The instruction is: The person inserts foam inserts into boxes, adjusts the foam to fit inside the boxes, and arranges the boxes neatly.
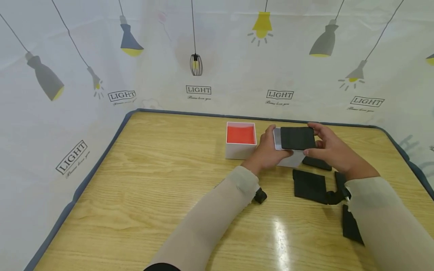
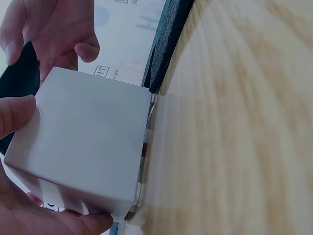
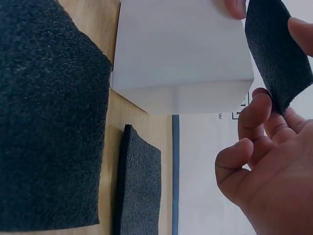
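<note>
A white box [image 1: 291, 160] stands on the wooden table, its top partly covered by a black foam piece [image 1: 297, 138]. My left hand [image 1: 268, 152] grips the box at its left side, thumb on the front wall. With my right hand [image 1: 327, 145] I pinch the foam piece by its right edge, thumb in front and fingers behind. In the right wrist view the foam piece [image 3: 276, 49] tilts over the box's edge, beside the white wall [image 3: 181, 44]. At the foam's left, a pale strip of the box top shows; the rest of the inside is hidden.
Left of the hands stands another white box [image 1: 240, 152] with a red-orange inside. Flat black foam pieces lie near the right forearm: one square [image 1: 309, 185], one behind it [image 1: 318, 163], one nearer the front [image 1: 352, 226]. A lamp-printed cloth [image 1: 230, 75] rises behind the table.
</note>
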The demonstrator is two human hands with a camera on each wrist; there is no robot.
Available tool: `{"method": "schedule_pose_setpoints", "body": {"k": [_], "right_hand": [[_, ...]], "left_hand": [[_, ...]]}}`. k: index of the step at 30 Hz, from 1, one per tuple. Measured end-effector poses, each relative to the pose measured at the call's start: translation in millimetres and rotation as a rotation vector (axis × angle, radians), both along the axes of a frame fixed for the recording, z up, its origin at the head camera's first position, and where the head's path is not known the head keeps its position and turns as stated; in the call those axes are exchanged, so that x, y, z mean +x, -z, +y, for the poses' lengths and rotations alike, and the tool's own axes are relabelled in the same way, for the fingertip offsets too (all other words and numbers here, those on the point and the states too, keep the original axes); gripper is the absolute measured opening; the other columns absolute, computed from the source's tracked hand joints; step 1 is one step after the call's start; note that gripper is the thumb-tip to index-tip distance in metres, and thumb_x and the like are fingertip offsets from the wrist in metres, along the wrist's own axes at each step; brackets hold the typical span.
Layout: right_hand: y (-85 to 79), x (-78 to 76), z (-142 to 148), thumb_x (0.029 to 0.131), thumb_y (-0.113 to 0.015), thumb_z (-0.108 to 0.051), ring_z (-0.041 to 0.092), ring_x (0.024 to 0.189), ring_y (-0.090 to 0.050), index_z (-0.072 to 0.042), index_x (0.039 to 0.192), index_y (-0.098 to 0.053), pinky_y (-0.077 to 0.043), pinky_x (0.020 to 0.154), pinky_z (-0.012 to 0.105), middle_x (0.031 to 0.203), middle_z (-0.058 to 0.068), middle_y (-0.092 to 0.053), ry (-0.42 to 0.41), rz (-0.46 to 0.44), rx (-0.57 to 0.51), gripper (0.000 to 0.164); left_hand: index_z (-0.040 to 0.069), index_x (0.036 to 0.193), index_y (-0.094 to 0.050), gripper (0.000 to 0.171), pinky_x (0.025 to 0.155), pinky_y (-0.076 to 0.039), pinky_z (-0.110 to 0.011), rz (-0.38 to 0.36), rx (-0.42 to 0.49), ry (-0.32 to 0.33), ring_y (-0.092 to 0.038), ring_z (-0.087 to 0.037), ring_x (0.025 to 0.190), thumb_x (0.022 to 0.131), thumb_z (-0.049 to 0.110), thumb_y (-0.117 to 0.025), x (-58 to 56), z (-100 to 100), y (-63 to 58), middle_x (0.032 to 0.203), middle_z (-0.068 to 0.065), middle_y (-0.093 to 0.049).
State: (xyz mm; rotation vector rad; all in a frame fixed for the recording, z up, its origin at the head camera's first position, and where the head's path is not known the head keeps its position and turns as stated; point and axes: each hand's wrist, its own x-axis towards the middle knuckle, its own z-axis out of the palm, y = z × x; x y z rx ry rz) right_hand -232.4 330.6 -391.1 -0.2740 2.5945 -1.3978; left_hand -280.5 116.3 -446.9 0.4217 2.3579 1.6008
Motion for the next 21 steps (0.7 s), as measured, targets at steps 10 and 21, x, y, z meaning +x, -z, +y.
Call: {"method": "schedule_pose_setpoints", "body": {"k": [10, 21], "right_hand": [[-0.7, -16.7, -2, 0.102, -0.068, -0.012, 0.04, 0.124, -0.058, -0.014, 0.17, 0.001, -0.054, 0.084, 0.025, 0.166, 0.027, -0.023, -0.029, -0.049, 0.072, 0.097], [-1.1, -25.1, -6, 0.102, -0.068, -0.014, 0.045, 0.122, -0.063, -0.01, 0.17, 0.002, -0.055, 0.093, 0.044, 0.17, 0.029, -0.018, -0.095, -0.059, 0.158, 0.097]], "left_hand": [[0.022, 0.168, -0.013, 0.106, 0.112, -0.045, -0.036, -0.002, 0.005, 0.009, -0.049, -0.017, 0.121, 0.09, 0.026, -0.084, 1.0, -1, -0.7, 0.154, -0.006, -0.039], [0.029, 0.168, -0.012, 0.105, 0.106, -0.049, -0.034, -0.018, -0.032, -0.003, -0.051, -0.016, 0.118, 0.09, 0.033, -0.083, 3.5, -2, -3.3, 0.155, -0.004, -0.039]]}}
